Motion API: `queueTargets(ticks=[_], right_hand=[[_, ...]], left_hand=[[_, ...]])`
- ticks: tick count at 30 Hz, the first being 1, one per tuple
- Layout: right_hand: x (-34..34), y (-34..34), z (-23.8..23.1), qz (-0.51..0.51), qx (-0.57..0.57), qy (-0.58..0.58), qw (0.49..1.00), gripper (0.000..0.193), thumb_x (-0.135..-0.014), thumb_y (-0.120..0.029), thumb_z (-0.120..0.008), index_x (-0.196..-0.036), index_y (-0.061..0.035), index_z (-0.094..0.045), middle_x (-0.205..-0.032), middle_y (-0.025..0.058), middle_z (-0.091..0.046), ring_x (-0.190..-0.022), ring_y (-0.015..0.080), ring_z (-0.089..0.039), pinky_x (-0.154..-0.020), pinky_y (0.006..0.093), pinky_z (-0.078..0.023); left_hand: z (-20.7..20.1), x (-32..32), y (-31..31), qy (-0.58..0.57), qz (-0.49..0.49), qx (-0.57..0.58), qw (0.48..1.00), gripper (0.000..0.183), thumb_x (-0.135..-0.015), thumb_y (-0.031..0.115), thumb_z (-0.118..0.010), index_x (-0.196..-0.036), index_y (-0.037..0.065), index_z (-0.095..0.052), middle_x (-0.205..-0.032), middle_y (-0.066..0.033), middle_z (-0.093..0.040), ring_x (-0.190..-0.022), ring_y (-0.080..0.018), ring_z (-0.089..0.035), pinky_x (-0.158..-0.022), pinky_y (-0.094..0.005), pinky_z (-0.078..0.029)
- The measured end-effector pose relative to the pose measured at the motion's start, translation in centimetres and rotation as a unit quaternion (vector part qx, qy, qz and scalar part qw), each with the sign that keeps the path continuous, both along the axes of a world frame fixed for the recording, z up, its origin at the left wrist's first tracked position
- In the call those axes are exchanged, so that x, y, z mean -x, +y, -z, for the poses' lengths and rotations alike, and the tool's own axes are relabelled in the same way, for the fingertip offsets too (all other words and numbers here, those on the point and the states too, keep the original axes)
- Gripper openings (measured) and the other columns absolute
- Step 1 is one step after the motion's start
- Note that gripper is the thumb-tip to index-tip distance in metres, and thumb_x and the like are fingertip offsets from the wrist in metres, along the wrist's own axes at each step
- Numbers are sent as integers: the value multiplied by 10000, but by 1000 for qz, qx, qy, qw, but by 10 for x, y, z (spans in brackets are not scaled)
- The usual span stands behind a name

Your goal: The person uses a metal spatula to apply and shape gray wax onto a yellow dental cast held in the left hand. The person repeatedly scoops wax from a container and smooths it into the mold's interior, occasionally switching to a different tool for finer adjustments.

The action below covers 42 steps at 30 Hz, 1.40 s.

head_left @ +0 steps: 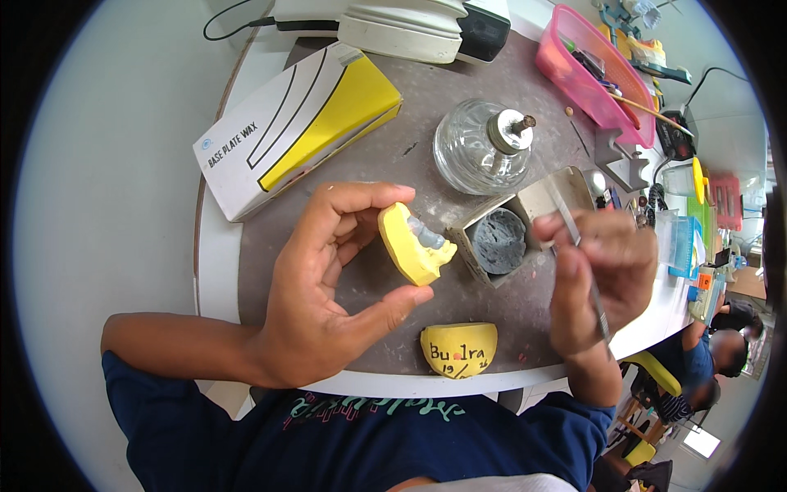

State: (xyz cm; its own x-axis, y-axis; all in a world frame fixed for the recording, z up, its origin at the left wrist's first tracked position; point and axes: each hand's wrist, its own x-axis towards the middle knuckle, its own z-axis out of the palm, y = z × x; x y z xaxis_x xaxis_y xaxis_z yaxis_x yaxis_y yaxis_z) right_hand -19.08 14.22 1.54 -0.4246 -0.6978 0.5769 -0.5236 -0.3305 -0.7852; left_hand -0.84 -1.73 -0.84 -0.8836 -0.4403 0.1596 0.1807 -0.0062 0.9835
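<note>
My left hand (pixel 328 287) holds a yellow dental cast (pixel 412 244) between the thumb and fingertips, with pale grey material on the cast's upper side. My right hand (pixel 598 275) grips a thin metal instrument (pixel 574 230) like a pen, its tip pointing up toward a small open grey box (pixel 500 242) with dark grey contents. A second yellow cast (pixel 459 350) with writing on it lies on the mat near the table's front edge, between my two hands.
A glass spirit lamp (pixel 484 148) stands behind the grey box. A white and yellow carton (pixel 295 127) lies at the back left on the dark mat (pixel 393 164). A pink tray (pixel 590 70) of tools sits back right. Another person (pixel 721 353) sits at the right.
</note>
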Motion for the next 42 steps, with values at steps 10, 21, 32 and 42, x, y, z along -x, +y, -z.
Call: queueTargets(ticks=[10,21,32,42], right_hand=[[-23,-10,14,-96,13,-14,995,211,-745,109,-648,-909,51,-529,-781,163,-605,-782,290,-696,-831,489,-594],[-26,-11,14,-90,6,-33,995,171,-740,95,-661,-858,42,-550,-746,145,-611,-764,295,-705,-837,494,-589],[-26,-11,13,-84,0,-13,996,153,-751,74,-669,-849,36,-558,-741,134,-617,-773,292,-707,-825,478,-596],[-24,-11,11,-91,-11,3,996,161,-742,79,-673,-847,33,-559,-749,135,-621,-809,334,-715,-795,446,-606]], left_hand=[[1,1,1,5,-9,3,1000,641,-770,-26,-770,-1298,13,-408,-1275,-120,-491,-1214,-180,-510,-1053,-329,-404],[0,1,-3,-5,7,37,999,719,-716,-76,-785,-1301,5,-373,-1257,-117,-457,-1194,-190,-518,-1028,-334,-447],[0,1,-4,-8,15,48,999,717,-716,-70,-790,-1297,4,-376,-1262,-122,-452,-1196,-196,-517,-1030,-334,-447],[-1,1,-3,-7,13,47,999,711,-718,-66,-788,-1295,5,-378,-1247,-120,-451,-1188,-194,-518,-1028,-331,-449]])
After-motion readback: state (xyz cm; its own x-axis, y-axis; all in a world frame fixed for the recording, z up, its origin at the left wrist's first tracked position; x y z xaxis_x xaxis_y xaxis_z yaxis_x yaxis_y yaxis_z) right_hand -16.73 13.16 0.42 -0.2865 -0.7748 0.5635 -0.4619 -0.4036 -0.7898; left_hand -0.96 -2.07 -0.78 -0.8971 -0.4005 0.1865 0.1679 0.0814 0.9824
